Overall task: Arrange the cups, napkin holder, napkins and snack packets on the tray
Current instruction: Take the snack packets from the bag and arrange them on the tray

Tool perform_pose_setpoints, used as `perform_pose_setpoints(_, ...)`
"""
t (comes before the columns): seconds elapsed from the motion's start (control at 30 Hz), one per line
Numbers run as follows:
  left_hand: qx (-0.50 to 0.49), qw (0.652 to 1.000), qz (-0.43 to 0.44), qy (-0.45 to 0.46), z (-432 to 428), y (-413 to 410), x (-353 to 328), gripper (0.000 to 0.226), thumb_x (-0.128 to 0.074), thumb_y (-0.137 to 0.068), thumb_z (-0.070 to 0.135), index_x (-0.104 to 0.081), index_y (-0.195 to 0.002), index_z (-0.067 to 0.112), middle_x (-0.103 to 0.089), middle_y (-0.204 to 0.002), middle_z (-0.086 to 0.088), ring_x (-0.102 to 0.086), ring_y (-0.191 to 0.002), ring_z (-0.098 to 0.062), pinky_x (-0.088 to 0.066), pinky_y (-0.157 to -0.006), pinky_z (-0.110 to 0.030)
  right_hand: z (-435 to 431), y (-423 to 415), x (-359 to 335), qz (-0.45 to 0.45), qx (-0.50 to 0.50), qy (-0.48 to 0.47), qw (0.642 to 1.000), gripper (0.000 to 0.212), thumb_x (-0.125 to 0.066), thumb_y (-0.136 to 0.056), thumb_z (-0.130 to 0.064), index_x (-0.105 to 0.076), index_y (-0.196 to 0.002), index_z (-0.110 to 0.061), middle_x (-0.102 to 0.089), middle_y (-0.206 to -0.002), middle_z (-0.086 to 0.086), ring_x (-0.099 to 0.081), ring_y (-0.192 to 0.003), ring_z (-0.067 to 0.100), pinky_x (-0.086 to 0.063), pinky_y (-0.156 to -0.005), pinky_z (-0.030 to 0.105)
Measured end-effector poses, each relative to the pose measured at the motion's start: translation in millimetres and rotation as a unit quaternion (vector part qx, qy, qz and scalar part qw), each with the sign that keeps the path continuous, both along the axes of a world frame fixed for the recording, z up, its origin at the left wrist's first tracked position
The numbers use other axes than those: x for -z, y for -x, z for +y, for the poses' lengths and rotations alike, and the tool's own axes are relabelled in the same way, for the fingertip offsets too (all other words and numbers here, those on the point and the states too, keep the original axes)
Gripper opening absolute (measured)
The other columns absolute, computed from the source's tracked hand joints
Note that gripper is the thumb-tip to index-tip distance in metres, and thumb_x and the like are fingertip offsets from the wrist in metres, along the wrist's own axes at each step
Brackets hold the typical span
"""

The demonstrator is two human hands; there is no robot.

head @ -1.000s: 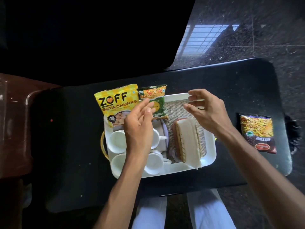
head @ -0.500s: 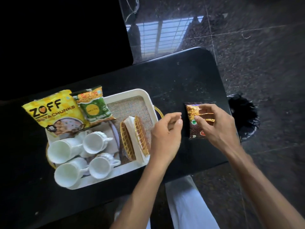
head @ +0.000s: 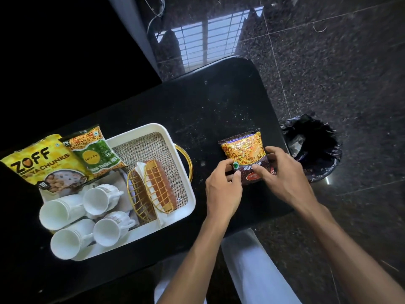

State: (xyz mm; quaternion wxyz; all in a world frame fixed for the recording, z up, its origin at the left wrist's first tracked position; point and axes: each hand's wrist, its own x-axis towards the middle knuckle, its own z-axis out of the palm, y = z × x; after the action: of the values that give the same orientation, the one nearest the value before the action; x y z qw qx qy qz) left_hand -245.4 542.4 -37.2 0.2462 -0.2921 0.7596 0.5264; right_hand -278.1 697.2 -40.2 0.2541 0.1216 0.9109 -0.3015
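Our left grip [head: 222, 189] and right grip [head: 282, 172] pinch the snack packet [head: 245, 150]; we judge it light, crinkly, slippery, best held by its corners.

white ceramic cups [head: 58, 212] [head: 98, 199] [head: 68, 243] [head: 109, 231]: 4 | printed foil snack packets [head: 41, 163] [head: 96, 154] [head: 247, 150]: 3 | gold wire napkin holder [head: 153, 189]: 1 | white rectangular tray [head: 135, 130]: 1

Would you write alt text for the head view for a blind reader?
The left hand and right hand grip a snack packet beside a tray on the table; the tray holds four cups, a napkin holder with napkins and two more packets.
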Motion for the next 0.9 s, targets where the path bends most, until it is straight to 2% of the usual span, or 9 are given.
perform_pose_setpoints(0.23,-0.057,0.998,-0.02,-0.029,4,2,0,0.027,-0.062,-0.097,0.028,-0.062,-0.125,0.032,-0.069,-0.11,0.013,-0.071,-0.092,-0.004,-0.058,-0.082,-0.023,2,7,2,0.028,0.01,0.036,0.999,0.055,-0.077,-0.08,-0.045,-0.058,-0.13,-0.032,-0.066,-0.106,-0.007,-0.061,-0.1,0.011,-0.046,-0.085,0.024)
perform_pose_setpoints(0.37,-0.074,0.995,-0.035,-0.051,0,0,1,0.018,-0.062,-0.097,0.029,-0.061,-0.111,0.039,-0.073,-0.104,0.009,-0.073,-0.091,-0.005,-0.061,-0.085,-0.029,0,13,-5,0.046,-0.007,0.074,0.996,0.049,-0.079,-0.079,-0.041,-0.059,-0.123,-0.043,-0.068,-0.103,-0.012,-0.062,-0.101,0.007,-0.047,-0.081,0.019)
perform_pose_setpoints(0.43,-0.067,0.995,-0.044,-0.059,-6,-3,1,0.016,-0.062,-0.097,0.028,-0.062,-0.11,0.037,-0.075,-0.1,0.007,-0.074,-0.094,-0.008,-0.06,-0.092,-0.038,-4,16,-10,0.057,-0.023,0.083,0.995,0.049,-0.08,-0.079,-0.036,-0.059,-0.122,-0.046,-0.066,-0.101,-0.015,-0.063,-0.1,0.004,-0.048,-0.079,0.019)
perform_pose_setpoints(0.47,-0.056,0.996,-0.041,-0.056,-9,-4,0,0.017,-0.062,-0.097,0.026,-0.062,-0.112,0.034,-0.075,-0.101,0.007,-0.074,-0.094,-0.007,-0.06,-0.093,-0.038,-6,17,-13,0.063,-0.035,0.087,0.994,0.049,-0.081,-0.079,-0.034,-0.06,-0.121,-0.046,-0.067,-0.101,-0.015,-0.063,-0.1,0.004,-0.05,-0.081,0.021)
perform_pose_setpoints(0.57,0.015,0.998,0.047,0.047,-23,-3,-11,0.028,-0.065,-0.097,0.019,-0.061,-0.123,0.025,-0.066,-0.123,0.003,-0.066,-0.106,-0.004,-0.057,-0.094,-0.021,-17,23,-25,0.09,-0.092,0.093,0.987,0.052,-0.083,-0.077,-0.024,-0.062,-0.122,-0.041,-0.067,-0.102,-0.011,-0.066,-0.092,0.007,-0.056,-0.084,0.031)
perform_pose_setpoints(0.67,0.096,0.958,0.196,0.188,-45,6,-31,0.046,-0.073,-0.09,0.013,-0.058,-0.134,0.016,-0.05,-0.147,-0.004,-0.051,-0.134,-0.016,-0.041,-0.112,-0.016,-29,27,-38,0.13,-0.16,0.09,0.974,0.06,-0.082,-0.075,-0.011,-0.06,-0.128,-0.031,-0.065,-0.107,-0.008,-0.061,-0.099,0.005,-0.052,-0.088,0.024)
perform_pose_setpoints(0.73,0.176,0.92,0.253,0.241,-64,18,-45,0.062,-0.079,-0.085,0.013,-0.054,-0.142,0.016,-0.044,-0.155,-0.007,-0.043,-0.144,-0.023,-0.04,-0.116,-0.027,-39,30,-47,0.151,-0.199,0.088,0.964,0.066,-0.08,-0.075,-0.006,-0.056,-0.133,-0.027,-0.066,-0.108,-0.005,-0.061,-0.1,0.005,-0.048,-0.088,0.018)
perform_pose_setpoints(0.8,0.248,0.896,0.267,0.254,-85,30,-57,0.074,-0.083,-0.081,0.02,-0.05,-0.147,0.018,-0.045,-0.157,-0.006,-0.037,-0.149,-0.026,-0.039,-0.119,-0.042,-52,32,-57,0.172,-0.231,0.092,0.953,0.071,-0.078,-0.075,-0.004,-0.051,-0.138,-0.023,-0.065,-0.108,-0.005,-0.061,-0.099,0.007,-0.05,-0.087,0.021)
perform_pose_setpoints(0.9,0.327,0.871,0.27,0.247,-111,43,-69,0.076,-0.086,-0.078,0.031,-0.053,-0.146,0.02,-0.057,-0.148,-0.003,-0.047,-0.144,-0.025,-0.04,-0.116,-0.049,-72,35,-69,0.213,-0.251,0.11,0.938,0.08,-0.08,-0.073,-0.001,-0.045,-0.143,-0.018,-0.065,-0.106,-0.005,-0.061,-0.093,0.008,-0.05,-0.084,0.021)
